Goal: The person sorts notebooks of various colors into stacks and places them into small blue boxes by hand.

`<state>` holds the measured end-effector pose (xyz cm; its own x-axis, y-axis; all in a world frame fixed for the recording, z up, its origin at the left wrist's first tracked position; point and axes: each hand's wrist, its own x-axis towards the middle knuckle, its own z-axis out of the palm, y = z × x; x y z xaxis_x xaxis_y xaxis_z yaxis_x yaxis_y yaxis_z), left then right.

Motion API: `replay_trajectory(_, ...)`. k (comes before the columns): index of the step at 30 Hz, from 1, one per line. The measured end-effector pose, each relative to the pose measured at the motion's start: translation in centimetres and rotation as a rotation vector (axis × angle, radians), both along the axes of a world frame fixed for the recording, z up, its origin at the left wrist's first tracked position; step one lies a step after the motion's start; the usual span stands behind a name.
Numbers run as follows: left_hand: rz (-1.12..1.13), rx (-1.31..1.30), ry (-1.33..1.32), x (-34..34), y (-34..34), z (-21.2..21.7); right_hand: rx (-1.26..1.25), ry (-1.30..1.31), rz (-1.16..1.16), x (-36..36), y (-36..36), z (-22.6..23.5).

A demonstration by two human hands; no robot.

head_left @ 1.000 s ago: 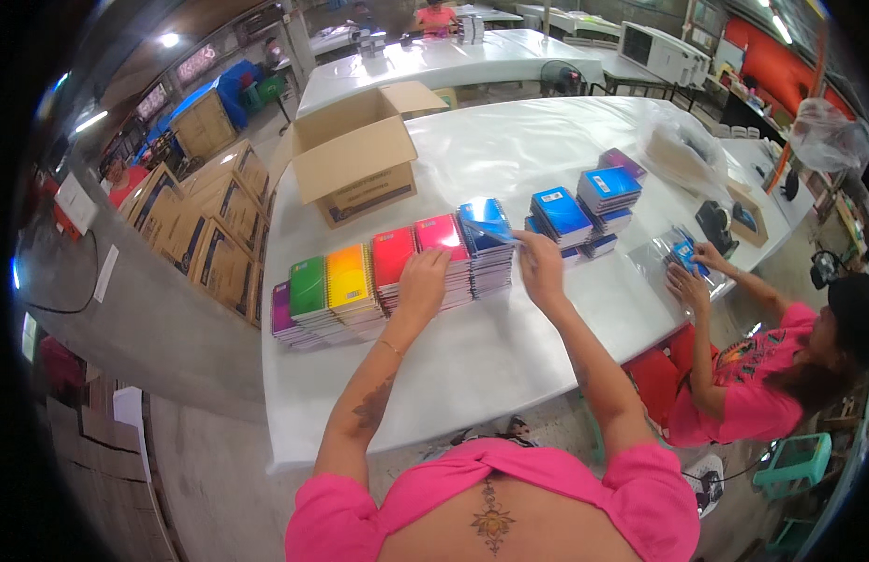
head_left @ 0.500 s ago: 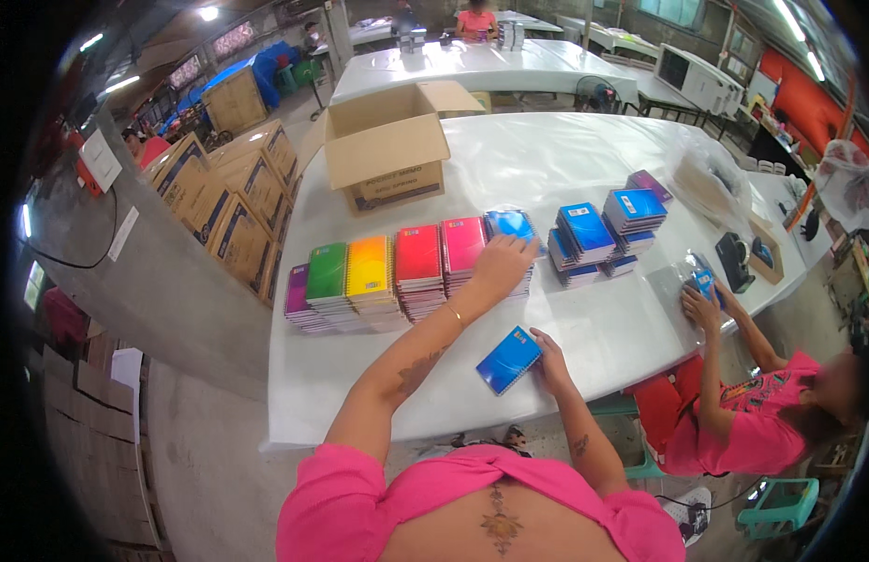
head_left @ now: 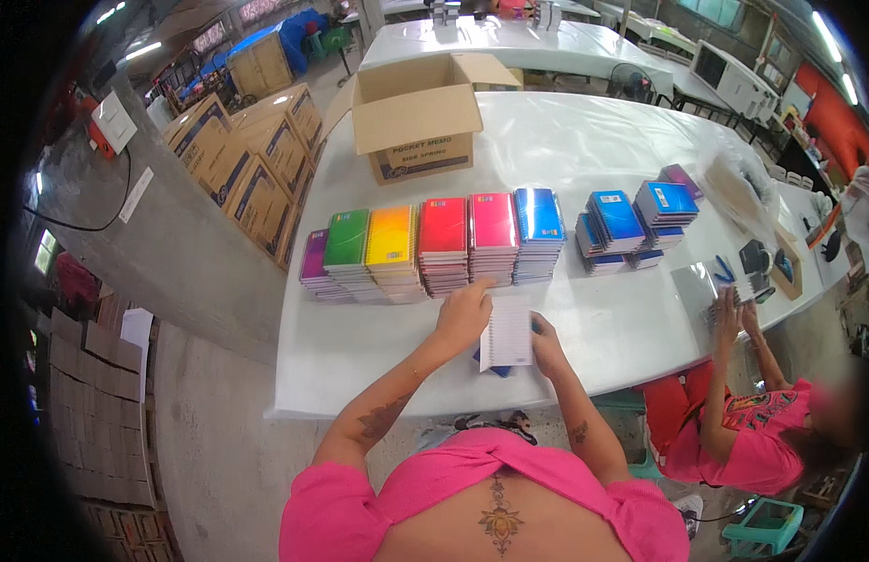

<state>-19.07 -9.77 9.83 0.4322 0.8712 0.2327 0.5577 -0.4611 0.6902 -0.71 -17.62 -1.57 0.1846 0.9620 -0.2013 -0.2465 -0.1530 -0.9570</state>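
Note:
A small spiral notebook [head_left: 509,335] is open in front of me, its white ruled page showing and a bit of blue cover peeking out below. My right hand [head_left: 549,348] grips its right edge. At its upper left corner, the bent fingers of my left hand [head_left: 464,314] pinch the leaf. Just beyond stands a row of notebook stacks: purple [head_left: 314,255], green [head_left: 347,239], yellow [head_left: 392,236], red [head_left: 444,227], pink [head_left: 492,222] and blue [head_left: 539,215]. Farther right are more piled blue notebooks [head_left: 614,223].
An open cardboard box [head_left: 415,140] stands behind the row on the white-covered table [head_left: 350,365]. Sealed cartons [head_left: 256,192] are stacked left, beside a concrete pillar [head_left: 186,234]. At the right sits a co-worker in pink [head_left: 753,436], hands at clear plastic near a black tool [head_left: 756,262].
My left hand has come back from the blue stack to the notebook. The notebook has gone from closed, blue cover up, to open at a ruled page. My view has shifted slightly.

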Motion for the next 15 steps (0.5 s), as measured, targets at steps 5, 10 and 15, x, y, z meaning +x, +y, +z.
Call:
replay_trajectory(5, -0.180, -0.241, -0.033, -1.8, -3.5, -8.1, 0.097, -0.548, -0.061, -1.4, -0.5, -1.2)
replay_trajectory(10, -0.414, 0.291, 0.172, -2.6, -6.5, -11.8, 0.122, -0.963, 0.068, 0.1, 0.4, -0.7)
replay_trajectory(15, -0.109, 0.371, -0.028, -3.3, -1.9, -6.2, 0.528, -1.169, -0.196, -3.7, 3.3, 6.4)
